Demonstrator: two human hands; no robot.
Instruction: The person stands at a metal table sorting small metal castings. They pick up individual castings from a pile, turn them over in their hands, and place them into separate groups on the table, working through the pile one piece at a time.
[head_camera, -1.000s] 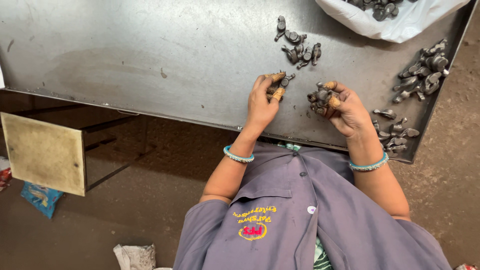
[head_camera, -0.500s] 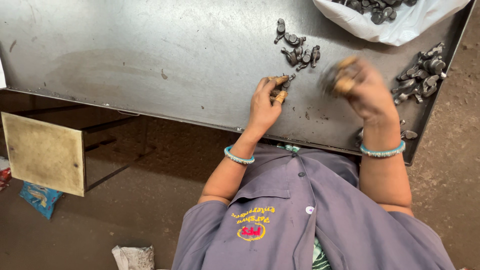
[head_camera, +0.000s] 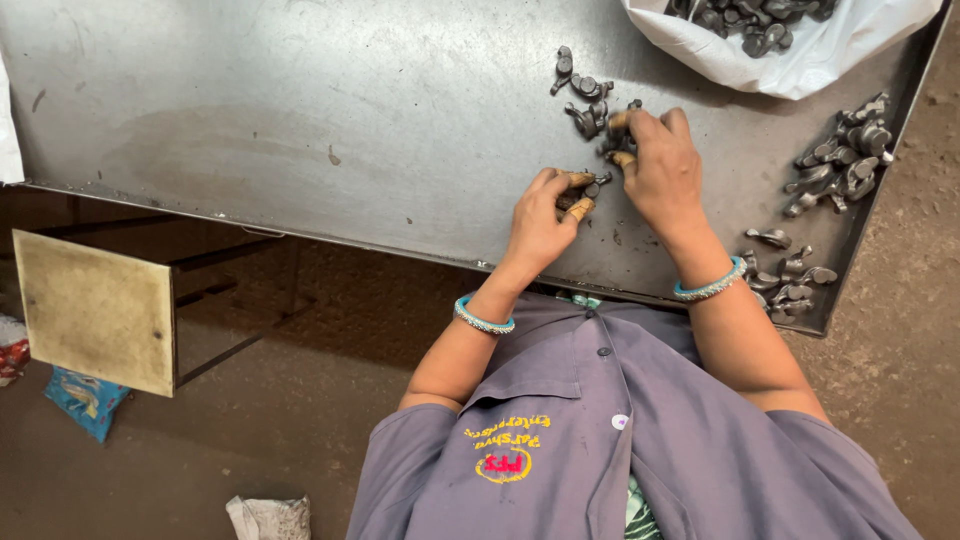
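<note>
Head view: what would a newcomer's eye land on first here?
Two hands meet near the front edge of a large grey metal tray: the left hand pinches a small dark metal part, and the right hand reaches into a small cluster of parts. More parts lie heaped at the tray's right side, and a white bag of parts sits in the top right corner.

The bench (head_camera: 300, 130) was dull grey sheet metal, smudged and scratched. The small parts (head_camera: 585, 105) on it looked like dark, matt cast metal. A white bag (head_camera: 800, 60) seemed thin, glossy plastic. The floor (head_camera: 300, 420) was rough and brown.
</note>
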